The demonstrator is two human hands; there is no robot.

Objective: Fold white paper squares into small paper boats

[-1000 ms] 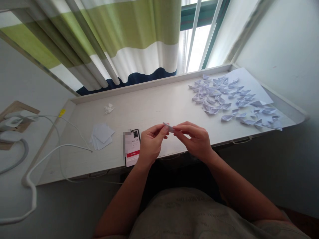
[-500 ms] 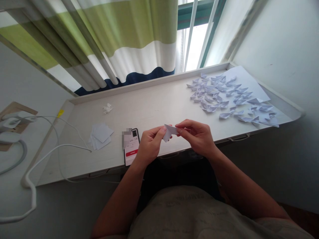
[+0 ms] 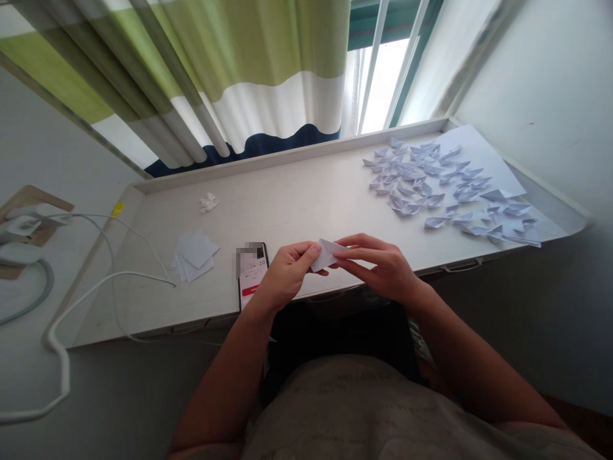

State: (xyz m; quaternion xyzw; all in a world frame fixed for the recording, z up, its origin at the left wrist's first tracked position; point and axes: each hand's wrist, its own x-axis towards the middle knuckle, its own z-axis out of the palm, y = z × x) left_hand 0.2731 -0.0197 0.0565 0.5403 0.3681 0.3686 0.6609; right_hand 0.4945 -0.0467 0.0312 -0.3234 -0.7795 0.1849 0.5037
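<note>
Left hand [image 3: 287, 271]: holding the left side of the paper [image 3: 324, 255], thumb on top, fingers curled underneath.
Right hand [image 3: 385, 267]: fingers reaching in from the right, tips narrowed on the paper's right side.
Paper: small, white, folded, with a pointed upper edge; just below the middle of the frame, raised over the near edge of the counter [image 3: 282, 198].
Boats [image 3: 433, 170]: many, white, crowded together at the right of the frame, some lying on a large sheet [image 3: 483, 153].
Phone [image 3: 253, 279]: flat near the counter's front edge, just beside the left hand, screen lit and partly pixelated.
Squares [image 3: 198, 249]: white, overlapping in a loose pile left of the phone.
Scrap [image 3: 207, 203]: white, crumpled, above the squares in the frame.
Cable [image 3: 64, 361]: white, looping across the lower left.
Curtain [image 3: 268, 48]: green, white and dark blue bands, upper left to top centre.
</note>
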